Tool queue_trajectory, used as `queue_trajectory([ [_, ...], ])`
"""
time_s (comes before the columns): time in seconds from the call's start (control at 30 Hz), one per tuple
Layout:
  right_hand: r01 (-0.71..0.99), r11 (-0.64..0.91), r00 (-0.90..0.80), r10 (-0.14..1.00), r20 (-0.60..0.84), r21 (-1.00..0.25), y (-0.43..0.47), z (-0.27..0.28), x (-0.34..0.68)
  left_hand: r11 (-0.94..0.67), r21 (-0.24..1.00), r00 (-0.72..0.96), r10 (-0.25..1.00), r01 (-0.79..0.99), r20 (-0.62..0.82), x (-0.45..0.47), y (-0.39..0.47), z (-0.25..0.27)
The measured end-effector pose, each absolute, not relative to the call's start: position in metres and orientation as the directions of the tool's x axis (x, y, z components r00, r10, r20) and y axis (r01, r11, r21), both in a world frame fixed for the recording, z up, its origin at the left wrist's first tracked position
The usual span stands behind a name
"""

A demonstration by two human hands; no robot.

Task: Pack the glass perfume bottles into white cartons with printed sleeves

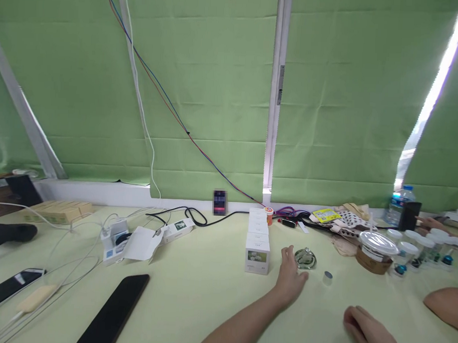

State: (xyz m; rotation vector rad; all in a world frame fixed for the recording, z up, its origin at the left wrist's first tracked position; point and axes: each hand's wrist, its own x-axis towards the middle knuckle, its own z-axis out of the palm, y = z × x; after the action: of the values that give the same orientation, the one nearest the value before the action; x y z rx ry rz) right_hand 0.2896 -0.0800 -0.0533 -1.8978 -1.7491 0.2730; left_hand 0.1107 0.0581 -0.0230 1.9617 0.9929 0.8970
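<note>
My left hand (pixel 291 276) rests on the table with its fingers apart, between a row of small white boxes (pixel 257 257) and a round, shiny, greenish coiled thing (pixel 305 258). Its thumb side faces the coil; whether they touch, I cannot tell. A small silver-topped cylinder (pixel 327 278) stands a little to the right of the coil. Lower right, my right hand (pixel 366 329) lies on the table with its fingers curled in. The inside of that hand is hidden.
Lidded clear cups (pixel 405 252) and a foil-lidded bowl (pixel 378 247) crowd the right, near another person's elbow (pixel 445 306) and hand (pixel 428 224). A black phone (pixel 113 310), white cables (pixel 79 271) and an opened white box (pixel 142 243) lie left. Yellow boxes (pixel 58 212) sit behind.
</note>
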Motion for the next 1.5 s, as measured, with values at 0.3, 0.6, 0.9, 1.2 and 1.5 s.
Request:
queue_trajectory([
  [0.3,0.892,0.085,0.162,0.856,0.490,-0.443,-0.009,-0.024,0.297,-0.737,0.583,0.395,0.675,0.341,0.623,0.020,0.016,-0.023],
  [0.6,0.827,0.271,0.074,0.816,0.574,-0.493,-0.002,-0.003,0.227,-0.412,0.881,-0.038,0.901,0.231,0.431,-0.003,0.048,-0.008],
  [0.9,0.573,0.206,0.121,0.936,0.330,-0.793,0.034,0.013,0.134,-0.428,0.880,0.098,0.904,0.206,0.417,-0.016,0.031,-0.008],
  [1.2,-0.039,0.200,-0.094,0.975,0.203,-0.979,0.022,-0.005,0.158,-0.567,0.784,0.502,0.769,0.251,0.396,-0.036,0.042,0.003],
  [1.5,-0.152,0.095,-0.241,0.962,0.130,-0.984,0.017,-0.007,0.151,-0.535,0.750,0.576,0.777,0.389,0.255,-0.039,0.041,0.015],
])
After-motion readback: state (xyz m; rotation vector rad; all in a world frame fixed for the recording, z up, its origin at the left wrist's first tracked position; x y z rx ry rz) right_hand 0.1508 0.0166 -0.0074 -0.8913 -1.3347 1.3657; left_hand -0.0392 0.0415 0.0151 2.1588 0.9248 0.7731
